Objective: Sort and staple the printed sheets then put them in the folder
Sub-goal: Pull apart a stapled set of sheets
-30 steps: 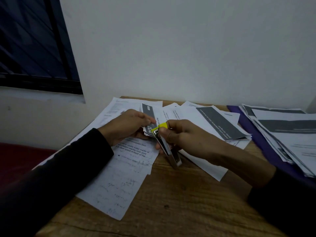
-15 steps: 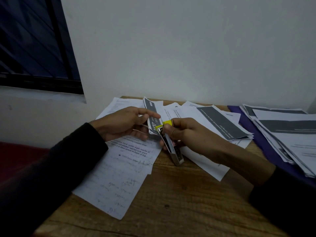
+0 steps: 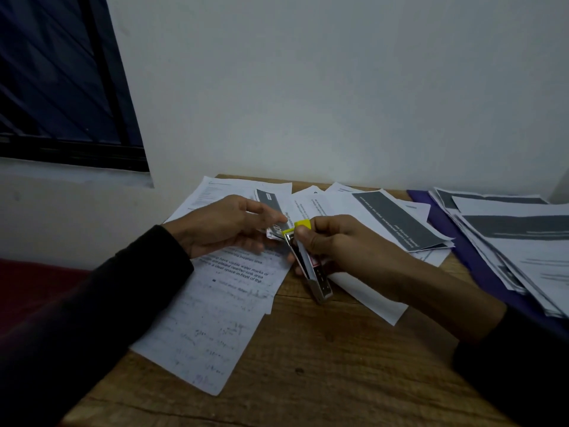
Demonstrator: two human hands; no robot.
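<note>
Stapling a corner above the wooden desk

The left hand pinches grey-banded printed sheets; at its 3 o'clock, the right hand grips a yellow-tipped metal stapler.

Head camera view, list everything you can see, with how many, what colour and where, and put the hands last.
stapler: one, silver with a yellow tip, held above the table centre, its front end at the corner of the held sheets.
held sheets: a small set, white with a dark grey band, lifted between the hands.
loose sheets: several, white with print and handwriting, spread over the table's left and middle.
folder: one, purple, at the right, under a stack.
stacked sheets: one pile, white with grey bands, on the folder.
table: one, brown wood.
window: one, dark frame, upper left.
wall: white, behind the table.
left hand: pinches the held sheets.
right hand: grips the stapler.
</note>
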